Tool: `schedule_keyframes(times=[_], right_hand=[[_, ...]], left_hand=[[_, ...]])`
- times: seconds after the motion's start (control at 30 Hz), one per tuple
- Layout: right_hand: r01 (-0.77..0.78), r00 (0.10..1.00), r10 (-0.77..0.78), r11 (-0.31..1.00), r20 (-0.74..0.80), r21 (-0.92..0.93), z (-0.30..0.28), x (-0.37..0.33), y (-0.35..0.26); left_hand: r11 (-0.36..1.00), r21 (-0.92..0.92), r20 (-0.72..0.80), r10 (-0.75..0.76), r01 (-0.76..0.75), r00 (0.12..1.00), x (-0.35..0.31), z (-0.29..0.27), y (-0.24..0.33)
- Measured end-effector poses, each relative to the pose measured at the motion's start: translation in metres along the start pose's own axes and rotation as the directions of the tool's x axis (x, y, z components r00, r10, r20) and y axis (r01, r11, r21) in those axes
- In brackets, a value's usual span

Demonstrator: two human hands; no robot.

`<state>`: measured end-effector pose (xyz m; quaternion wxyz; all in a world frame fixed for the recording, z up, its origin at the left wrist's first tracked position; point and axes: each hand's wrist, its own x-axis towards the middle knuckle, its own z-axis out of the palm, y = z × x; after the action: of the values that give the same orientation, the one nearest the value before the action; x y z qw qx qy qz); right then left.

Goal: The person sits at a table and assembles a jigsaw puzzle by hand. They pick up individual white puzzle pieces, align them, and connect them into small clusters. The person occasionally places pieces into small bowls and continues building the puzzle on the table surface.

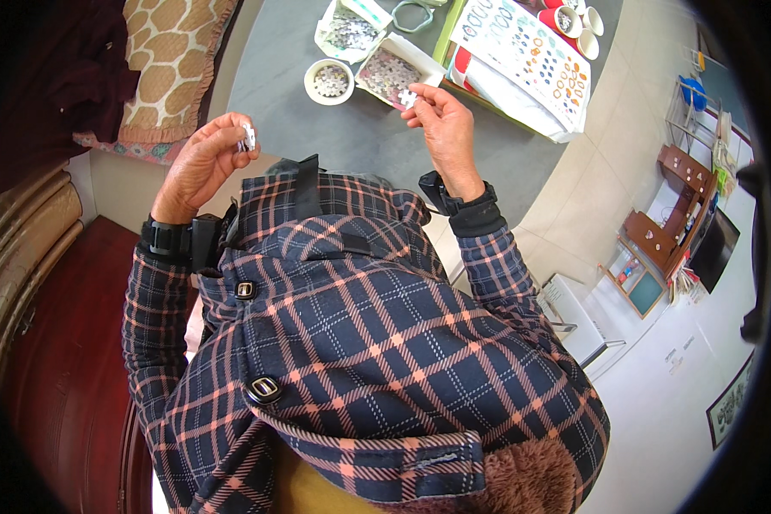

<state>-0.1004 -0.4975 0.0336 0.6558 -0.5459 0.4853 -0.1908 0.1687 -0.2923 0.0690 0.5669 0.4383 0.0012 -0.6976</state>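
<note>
Between the thumb and fingers of my left hand [206,158] are small whitish puzzle pieces [247,137], held up left of the grey table. My right hand [444,133] pinches one white puzzle piece [408,99] at the near right corner of an open box [433,72]. Many loose puzzle pieces [389,72] fill that box. Just left of it stands a white paper cup [310,86] with more pieces inside. Behind the cup, an opened plastic bag [324,31] also holds puzzle pieces.
Sheets printed with coloured shapes [522,51] lie on a green-edged box [488,101] at the table's right. Red and white cups [588,44] lie beyond them. A pale ring-shaped object [413,27] sits at the back. Left of the grey table [325,137] is a patterned cushion [167,77].
</note>
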Motion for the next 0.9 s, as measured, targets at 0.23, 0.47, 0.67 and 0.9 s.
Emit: schedule_keyframes(times=[0.23,0.47,0.67,0.9], right_hand=[[-0.013,1.0,0.013,1.0,0.006,-0.002,0.0021,-0.0012,-0.0003],[-0.04,0.999,0.041,0.999,0.023,-0.022,0.0055,-0.0017,-0.0011],[-0.054,0.998,0.054,0.999,0.036,-0.007,0.0077,-0.0043,-0.0027],[-0.057,0.998,0.057,0.998,0.035,0.002,0.009,-0.0067,0.0017]], left_hand=[[0.999,-0.031,0.034,-0.004,0.005,0.999,-0.0016,-0.0031,0.0033],[1.0,0.017,0.007,0.001,-0.001,1.0,-0.0002,-0.0086,-0.0018],[0.998,0.057,-0.004,-0.019,0.019,1.0,-0.0025,-0.0098,-0.0008],[0.998,0.057,-0.009,-0.034,0.034,0.999,-0.0017,-0.0096,-0.0013]])
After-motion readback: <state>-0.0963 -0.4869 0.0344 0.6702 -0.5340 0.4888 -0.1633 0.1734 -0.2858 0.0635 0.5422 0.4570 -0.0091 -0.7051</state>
